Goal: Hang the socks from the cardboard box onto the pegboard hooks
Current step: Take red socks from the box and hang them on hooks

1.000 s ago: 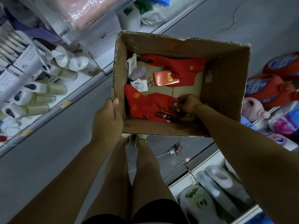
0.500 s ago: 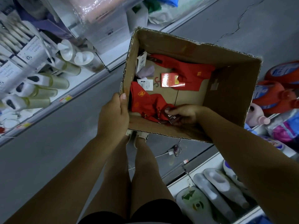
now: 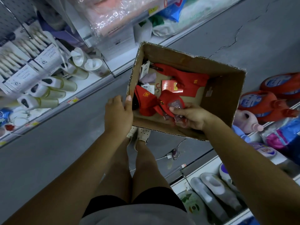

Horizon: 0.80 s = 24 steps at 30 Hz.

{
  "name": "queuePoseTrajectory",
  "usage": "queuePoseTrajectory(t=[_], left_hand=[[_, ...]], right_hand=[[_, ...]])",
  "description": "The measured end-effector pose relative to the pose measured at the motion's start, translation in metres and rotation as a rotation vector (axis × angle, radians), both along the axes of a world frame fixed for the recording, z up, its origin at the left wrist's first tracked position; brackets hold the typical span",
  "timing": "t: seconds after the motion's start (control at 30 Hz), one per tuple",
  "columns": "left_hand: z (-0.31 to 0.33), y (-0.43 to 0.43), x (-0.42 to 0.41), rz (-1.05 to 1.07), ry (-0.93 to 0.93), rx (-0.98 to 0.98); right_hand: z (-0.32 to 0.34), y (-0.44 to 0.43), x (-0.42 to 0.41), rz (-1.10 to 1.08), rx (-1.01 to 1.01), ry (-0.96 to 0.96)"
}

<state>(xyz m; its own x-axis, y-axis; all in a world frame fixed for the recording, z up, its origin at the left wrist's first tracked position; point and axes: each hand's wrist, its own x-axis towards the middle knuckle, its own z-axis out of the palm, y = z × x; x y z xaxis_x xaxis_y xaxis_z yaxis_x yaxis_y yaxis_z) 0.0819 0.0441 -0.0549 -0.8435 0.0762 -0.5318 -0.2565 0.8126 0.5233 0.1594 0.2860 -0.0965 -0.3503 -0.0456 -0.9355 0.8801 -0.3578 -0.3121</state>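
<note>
An open cardboard box point(image 3: 224, 98) is held at waist height over the aisle floor. My left hand point(image 3: 119, 113) grips its near left corner, thumb hooked over the rim. Inside the box, my right hand point(image 3: 190, 115) is shut on a pair of red socks point(image 3: 151, 103) by their dark label end, lifting that end off the box bottom. A second pair of red socks point(image 3: 188, 78) with a red card label lies toward the far side of the box. Loose paper tags point(image 3: 145, 69) lie in the far left corner. A sliver of grey pegboard point(image 3: 6, 15) shows at the top left.
A shelf on the left holds pump bottles point(image 3: 53, 85) and boxed goods. On the right, shelves carry red detergent jugs point(image 3: 259, 104) and pouches. The grey floor point(image 3: 48, 151) runs between them, with a small charger and cable point(image 3: 172, 155) lying near my feet.
My right hand has closed on the near red socks and raised their labelled end. The box has shifted to the right in view and the left shelf shows more.
</note>
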Motion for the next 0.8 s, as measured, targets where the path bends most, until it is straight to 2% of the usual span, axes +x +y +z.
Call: queuePoseTrajectory(t=[0.07, 0.1, 0.13, 0.23, 0.3, 0.43, 0.6, 0.8], left_hand=[[0.026, 0.007, 0.006, 0.047, 0.107, -0.063], [0.041, 0.011, 0.01, 0.074, 0.091, -0.021], [0.055, 0.015, 0.013, 0.101, -0.005, 0.06], [0.094, 0.026, 0.021, 0.154, -0.487, 0.404], [0.119, 0.031, 0.029, 0.155, -0.583, 0.593], [0.161, 0.031, 0.036, 0.186, -0.439, 0.739], [0.2, 0.0, 0.031, 0.215, -0.366, 0.791], [0.232, -0.058, 0.027, 0.316, -0.191, 0.784]], right_hand=[[0.035, -0.003, 0.007, -0.092, -0.003, 0.091], [0.054, -0.007, 0.01, -0.127, -0.002, 0.136], [0.068, -0.01, 0.013, -0.161, -0.014, 0.179], [0.112, -0.028, 0.018, -0.261, -0.021, 0.26], [0.139, -0.044, 0.021, -0.331, -0.042, 0.328], [0.176, -0.071, 0.016, -0.449, -0.086, 0.385], [0.208, -0.101, 0.002, -0.455, -0.128, 0.493], [0.223, -0.154, -0.017, -0.258, -0.121, 0.595]])
